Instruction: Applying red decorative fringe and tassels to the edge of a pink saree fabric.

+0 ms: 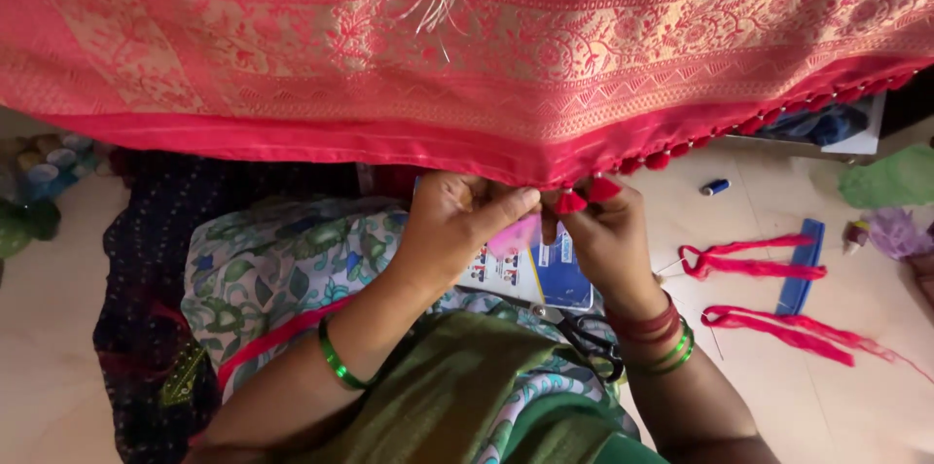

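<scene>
A red woven cloth with gold patterning (467, 46) hangs across the top of the view, its plain red hem running just above both hands. Along the hem's right part sits a row of small red thread tassels (681, 148); about a dozen can be made out, the far ones too small to count surely. The left hand (457, 226) presses its fingertips together on the hem edge, with a small pink card (516, 233) beneath them. The right hand (608, 235) pinches a red tassel (572, 201) at the hem, a second tassel (603, 190) just beside it. The left wrist wears one green bangle (336, 359); the right wrist wears several red and green bangles (662, 336).

Below the hands, on the person's lap, lies a flat printed packet, white and blue with small pictures (535, 274), and black-handled scissors (589, 338) rest near it. On the pale floor (759, 221) to the right lie two bundles of red thread (749, 260) (788, 328), a blue comb-like strip (803, 265) touching the upper bundle, and one small blue spool (716, 187). A green bag (890, 177) sits at the far right. At the far left stand small round containers (44, 167), contents unclear
</scene>
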